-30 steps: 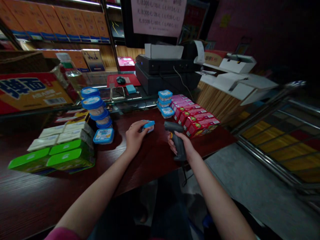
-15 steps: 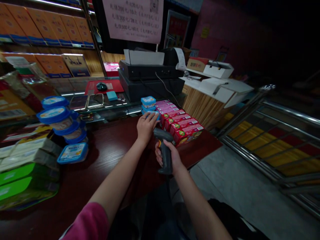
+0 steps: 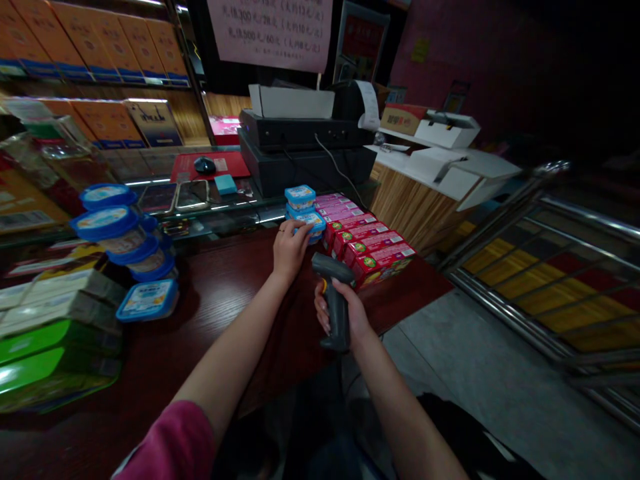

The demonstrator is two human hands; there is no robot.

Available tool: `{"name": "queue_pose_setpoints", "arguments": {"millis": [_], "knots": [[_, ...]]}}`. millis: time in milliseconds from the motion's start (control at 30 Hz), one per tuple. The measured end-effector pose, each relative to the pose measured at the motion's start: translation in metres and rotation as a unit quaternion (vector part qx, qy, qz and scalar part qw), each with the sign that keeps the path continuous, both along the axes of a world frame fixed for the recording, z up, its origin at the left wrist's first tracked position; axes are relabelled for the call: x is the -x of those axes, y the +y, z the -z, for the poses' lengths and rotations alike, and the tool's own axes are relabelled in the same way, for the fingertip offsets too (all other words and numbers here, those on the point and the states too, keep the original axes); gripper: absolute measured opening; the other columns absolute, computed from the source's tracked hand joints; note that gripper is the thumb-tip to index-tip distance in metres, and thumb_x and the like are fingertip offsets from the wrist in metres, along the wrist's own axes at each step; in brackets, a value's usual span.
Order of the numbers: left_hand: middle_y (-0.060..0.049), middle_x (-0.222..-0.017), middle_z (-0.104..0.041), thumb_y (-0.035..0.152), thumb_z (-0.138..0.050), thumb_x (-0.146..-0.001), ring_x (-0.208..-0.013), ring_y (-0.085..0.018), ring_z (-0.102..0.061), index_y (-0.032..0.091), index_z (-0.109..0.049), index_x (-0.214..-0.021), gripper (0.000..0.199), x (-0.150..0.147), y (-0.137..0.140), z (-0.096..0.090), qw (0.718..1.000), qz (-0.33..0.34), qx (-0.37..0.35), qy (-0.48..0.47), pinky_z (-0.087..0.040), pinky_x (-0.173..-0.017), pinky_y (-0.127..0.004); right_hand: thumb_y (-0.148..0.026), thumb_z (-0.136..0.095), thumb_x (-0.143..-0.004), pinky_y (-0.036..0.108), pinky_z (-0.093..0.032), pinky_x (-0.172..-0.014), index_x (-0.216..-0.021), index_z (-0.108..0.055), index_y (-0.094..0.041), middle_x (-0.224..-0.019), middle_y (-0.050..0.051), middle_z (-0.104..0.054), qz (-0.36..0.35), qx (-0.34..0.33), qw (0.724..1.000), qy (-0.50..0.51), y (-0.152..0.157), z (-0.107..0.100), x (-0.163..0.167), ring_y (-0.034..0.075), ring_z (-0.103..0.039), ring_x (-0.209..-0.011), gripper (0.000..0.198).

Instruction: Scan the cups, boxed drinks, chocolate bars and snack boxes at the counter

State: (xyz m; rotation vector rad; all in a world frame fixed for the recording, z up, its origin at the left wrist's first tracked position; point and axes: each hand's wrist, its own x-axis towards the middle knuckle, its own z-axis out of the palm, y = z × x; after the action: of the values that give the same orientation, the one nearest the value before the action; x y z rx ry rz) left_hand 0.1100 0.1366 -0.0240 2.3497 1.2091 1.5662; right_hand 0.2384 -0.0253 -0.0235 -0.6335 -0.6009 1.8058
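Note:
My right hand (image 3: 345, 310) is wrapped around the handle of a dark grey barcode scanner (image 3: 336, 293), whose head points up and left above the table. Beyond it, my left hand (image 3: 291, 248) rests its bent fingers at the near left edge of a blue-lidded plastic tub (image 3: 314, 220), not wrapped round it. Behind this tub is a small stack of similar blue-lidded tubs (image 3: 300, 195). Red and pink boxes (image 3: 370, 247) lie in a row just to their right.
On the left stand more blue-lidded tubs (image 3: 150, 300) and green packs (image 3: 55, 367). A black cash drawer (image 3: 305, 163) sits behind the dark red wooden table (image 3: 225, 287). A metal railing (image 3: 550, 300) stands to the right, past the table's edge.
My left hand has drawn back slightly toward me, so more of the tub's lid shows. The scanner stays in my right hand, and the view has tilted down a little.

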Motion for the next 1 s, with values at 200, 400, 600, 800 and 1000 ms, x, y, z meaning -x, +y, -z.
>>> {"name": "queue_pose_setpoints", "arguments": {"millis": [200,400,600,800,1000], "knots": [[-0.013,-0.126,-0.067,0.028,-0.065,-0.097,-0.123,-0.03,-0.058,0.024,-0.073,-0.127,0.031,-0.007,0.001,0.0,1.0,-0.009,0.012,0.017,-0.048,-0.107,-0.043,-0.053,-0.07,-0.084,0.02,-0.039,-0.031,-0.089,-0.065,-0.018,-0.06,-0.004,-0.055,0.006,0.002,1.0,-0.029,0.001,0.001,0.0,0.01,-0.046,-0.037,0.035],[-0.014,-0.142,-0.062,0.024,-0.06,-0.099,-0.135,-0.029,-0.055,0.02,-0.059,-0.144,0.046,0.059,-0.046,-0.004,0.998,-0.042,-0.007,0.041,-0.043,-0.116,-0.044,-0.051,-0.071,-0.083,0.02,-0.04,-0.032,-0.089,-0.065,-0.02,-0.06,-0.003,-0.056,-0.005,0.017,0.996,-0.089,0.0,-0.003,0.004,0.011,-0.047,-0.039,0.033],[-0.017,-0.158,-0.05,0.02,-0.059,-0.096,-0.153,-0.034,-0.038,0.018,-0.045,-0.156,0.062,0.178,-0.126,-0.006,0.981,-0.166,0.022,0.102,-0.026,-0.129,-0.054,-0.049,-0.07,-0.084,0.021,-0.038,-0.032,-0.086,-0.064,-0.018,-0.061,-0.002,-0.056,-0.076,-0.018,0.992,-0.095,0.016,-0.009,0.051,0.011,-0.046,-0.04,0.032],[-0.025,-0.159,-0.046,0.027,-0.068,-0.092,-0.151,-0.048,-0.032,0.013,-0.06,-0.14,0.051,0.23,-0.155,0.004,0.959,-0.255,0.11,0.055,-0.028,-0.122,-0.071,-0.05,-0.057,-0.092,0.021,-0.034,-0.032,-0.086,-0.062,-0.017,-0.06,-0.002,-0.055,-0.204,-0.046,0.975,-0.076,0.051,-0.016,0.12,0.01,-0.041,-0.039,0.033],[-0.015,-0.148,-0.056,0.026,-0.066,-0.095,-0.147,-0.035,-0.041,0.023,-0.074,-0.125,0.031,0.237,-0.15,0.007,0.979,-0.16,0.121,-0.043,-0.032,-0.125,-0.057,-0.052,-0.051,-0.097,0.019,-0.032,-0.031,-0.087,-0.061,-0.017,-0.061,-0.002,-0.054,-0.236,-0.055,0.968,-0.06,0.07,-0.013,0.128,0.01,-0.038,-0.041,0.038]]}}
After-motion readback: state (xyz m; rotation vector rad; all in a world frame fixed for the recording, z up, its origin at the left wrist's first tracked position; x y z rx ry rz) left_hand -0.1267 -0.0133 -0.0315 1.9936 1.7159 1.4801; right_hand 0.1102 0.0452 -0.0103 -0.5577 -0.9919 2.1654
